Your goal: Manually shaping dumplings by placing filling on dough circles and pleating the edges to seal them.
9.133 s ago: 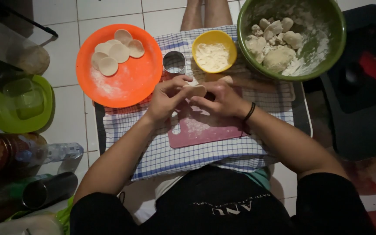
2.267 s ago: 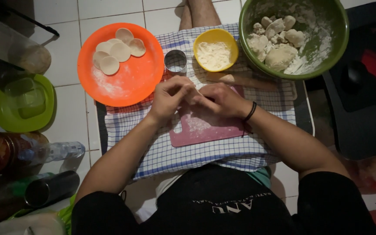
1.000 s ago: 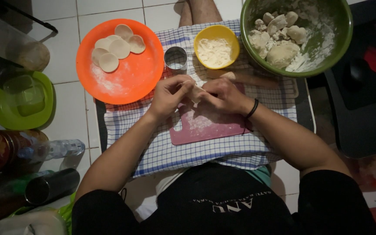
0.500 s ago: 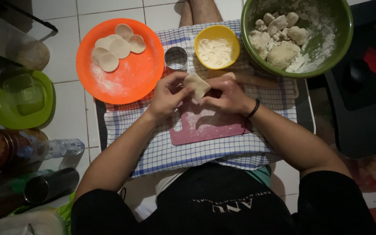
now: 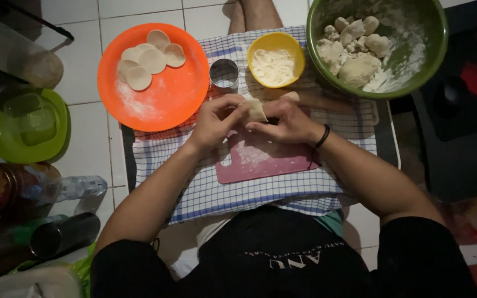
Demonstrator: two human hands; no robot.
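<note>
Hands meet above a pink cutting board [image 5: 263, 160] that lies on a blue-checked cloth [image 5: 249, 190]. Left hand [image 5: 216, 118] and right hand [image 5: 288, 122] both pinch a small piece of dough [image 5: 256, 109], fingers narrow and closed on its edges; the dough is lifted clear of the board, between the two hands. A wooden rolling pin [image 5: 327, 102] lies just behind the right hand, partly hidden by it. An orange plate [image 5: 161, 94], dusted with flour, sits to the left and carries four flat dough rounds [image 5: 144, 58]. A metal ring cutter [image 5: 224, 73] stands between that plate and a yellow bowl [image 5: 276, 59] of white filling. A large green bowl [image 5: 379, 47] at upper right holds floured dough lumps. A lime-green dish [image 5: 28, 124] rests on the tiled floor, well apart at far left.
</note>
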